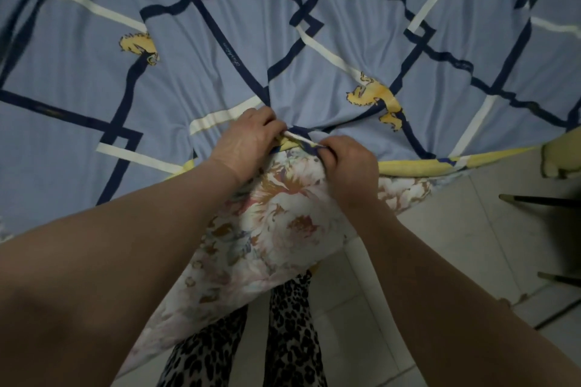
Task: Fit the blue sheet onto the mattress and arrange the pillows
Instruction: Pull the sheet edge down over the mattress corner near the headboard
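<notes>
The left hand (248, 143) has its fingers (271, 122) curled tight, pinching a bunched edge of the light-blue cotton sheet (220, 50) printed with navy and cream bands and yellow figures. The right hand (350, 166) sits just beside it, its fingers (328, 152) also clenched on the same gathered edge, so a short cream-striped twist of cloth runs between the two hands. The blue sheet lies spread over the top of the bed, filling the upper part of the view, with its folds fanning away from the pinched point toward the far side; its yellow hem (418, 166) runs off to the right along the bed's edge. Below the hands the corner of the floral-patterned mattress (283, 223) is uncovered, pointing down toward the person's leopard-print trousers (292, 339) and the pale tiled floor (456, 229).
</notes>
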